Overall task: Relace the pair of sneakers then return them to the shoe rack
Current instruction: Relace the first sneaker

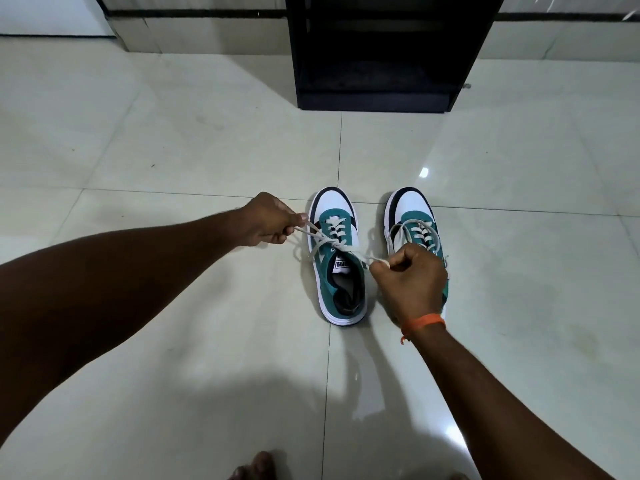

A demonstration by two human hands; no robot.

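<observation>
Here, on the pale glossy tile floor (173, 150), the left hand (266, 220) reaches in from the left, its fingers curled tight around one end of the off-white lace (341, 247) of the left sneaker (341, 258). The lace runs taut from that fist across the shoe, through a knot over the tongue, to the right hand (410, 275), whose thumb and fingers are pinched closed on the other end. A loose loop of the same lace lies on the floor just beside the shoe's left edge.

The left sneaker stands flat on the tiles with its toe pointing away from the person. It has a white toe cap with a dark band at the tip, a teal upper, a white sole, a white label on the tongue, and a dark insole visible through the open collar. Its lace crosses the eyelets in neat bars.

Just to its right, parallel and near but apart, stands the right sneaker (412, 216), matching in colour. Its laces look threaded, with a loop rising above the eyelets; its heel half is hidden behind the right hand. An orange thread band (424, 322) circles the right wrist.

Farther back and right of centre, well apart from the shoes, stands the dark shoe rack (388, 53), with shadowed shelves.
</observation>
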